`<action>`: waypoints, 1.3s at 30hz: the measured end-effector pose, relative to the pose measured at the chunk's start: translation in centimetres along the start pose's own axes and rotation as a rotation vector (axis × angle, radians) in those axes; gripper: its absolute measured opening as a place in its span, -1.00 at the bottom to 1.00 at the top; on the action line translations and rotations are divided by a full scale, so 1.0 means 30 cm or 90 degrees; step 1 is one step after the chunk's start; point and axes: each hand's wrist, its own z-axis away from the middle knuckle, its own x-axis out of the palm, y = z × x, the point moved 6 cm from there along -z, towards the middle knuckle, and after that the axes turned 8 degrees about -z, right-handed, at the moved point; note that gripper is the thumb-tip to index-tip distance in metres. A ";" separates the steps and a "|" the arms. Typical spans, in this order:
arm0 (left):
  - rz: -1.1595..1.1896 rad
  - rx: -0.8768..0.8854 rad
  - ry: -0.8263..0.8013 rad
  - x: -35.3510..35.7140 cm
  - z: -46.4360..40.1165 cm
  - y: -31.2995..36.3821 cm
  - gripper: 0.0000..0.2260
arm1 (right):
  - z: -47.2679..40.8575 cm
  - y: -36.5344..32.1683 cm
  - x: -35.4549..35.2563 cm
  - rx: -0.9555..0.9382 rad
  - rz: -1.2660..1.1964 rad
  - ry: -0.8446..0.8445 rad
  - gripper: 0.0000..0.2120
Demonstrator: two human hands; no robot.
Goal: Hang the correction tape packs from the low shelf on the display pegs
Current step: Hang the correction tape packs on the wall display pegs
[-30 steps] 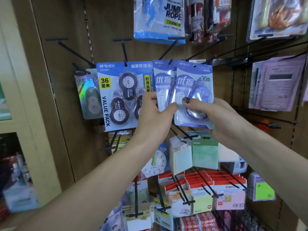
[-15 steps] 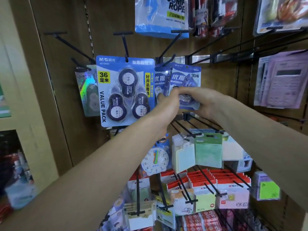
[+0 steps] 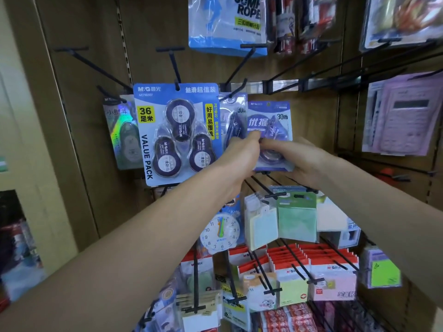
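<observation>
A purple-blue correction tape pack (image 3: 275,117) marked 30m is held in front of the pegboard. My right hand (image 3: 296,161) grips its lower part from below and the right, thumb on the front. My left hand (image 3: 239,159) pinches its left edge. A second pack of the same kind (image 3: 233,116) hangs to its left on a short black peg (image 3: 237,88), turned partly edge-on, with my left fingers close against its lower end. The held pack's hang hole sits lower than the peg and to its right.
A blue three-roll value pack (image 3: 177,135) and a holographic tape pack (image 3: 124,133) hang to the left. Bare pegs (image 3: 93,65) jut out at upper left. Long pegs with sticky notes (image 3: 297,216) and a toy clock (image 3: 221,233) stick out below my hands. Calculators (image 3: 402,116) hang right.
Both hands carried two packs up to the peg. One pack now hangs there. The other has come away to the right and lower, still held in both hands.
</observation>
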 end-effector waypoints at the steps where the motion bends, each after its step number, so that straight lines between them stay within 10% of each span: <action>1: -0.005 0.006 -0.004 0.001 0.008 0.006 -0.35 | 0.028 -0.012 -0.013 -0.025 0.027 -0.012 -0.77; 8: -0.049 0.120 0.029 -0.037 0.105 0.037 -0.92 | 0.171 -0.066 -0.001 -0.098 0.168 -0.170 -0.83; 14: -0.042 0.226 0.069 -0.074 0.177 0.072 -0.79 | 0.214 -0.076 0.018 -0.120 0.157 -0.221 -0.48; 39: -0.132 0.210 0.152 -0.167 0.112 0.103 -0.73 | 0.173 -0.065 0.058 -0.125 -0.011 -0.079 -0.67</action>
